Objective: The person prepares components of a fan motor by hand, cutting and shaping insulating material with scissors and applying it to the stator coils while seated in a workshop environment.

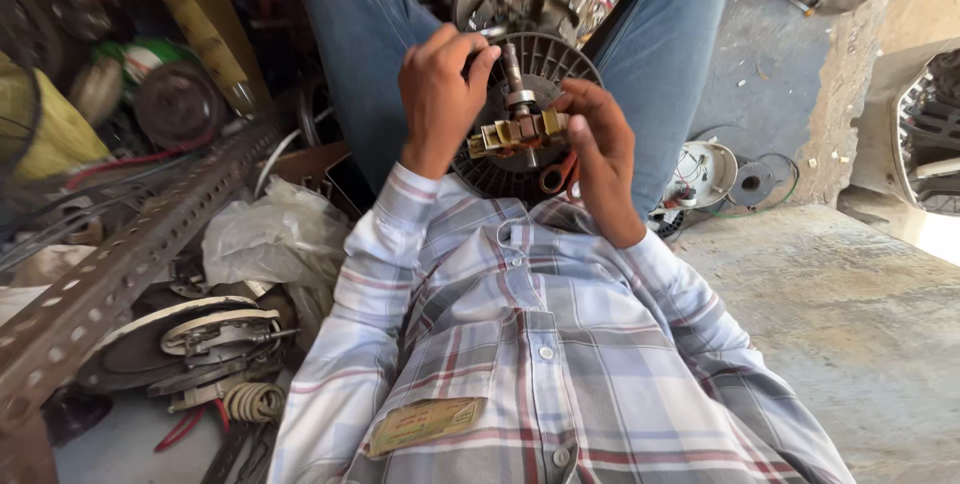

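Close to the camera, a person in a plaid shirt [540, 344] sits with both hands raised over the lap, working on a small motor part [520, 129]. Its steel shaft stands upright through a brass-coloured bracket, held in front of a dark, round finned fan [560, 69] that rests between the knees. The left hand [440, 94] curls over the top, fingers closed near the shaft's upper end, though whether they pinch it cannot be told. The right hand [600, 149] is closed on the bracket's right side, thumb pressing its edge; an orange-handled tool [558, 176] hangs just below that palm. Beside the person's left elbow lie a crumpled plastic bag [275, 234], a perforated metal bar [120, 264] and round metal plates [200, 339]. Beyond the blue-jeaned knees [660, 34], scrap parts litter the concrete floor [850, 314].
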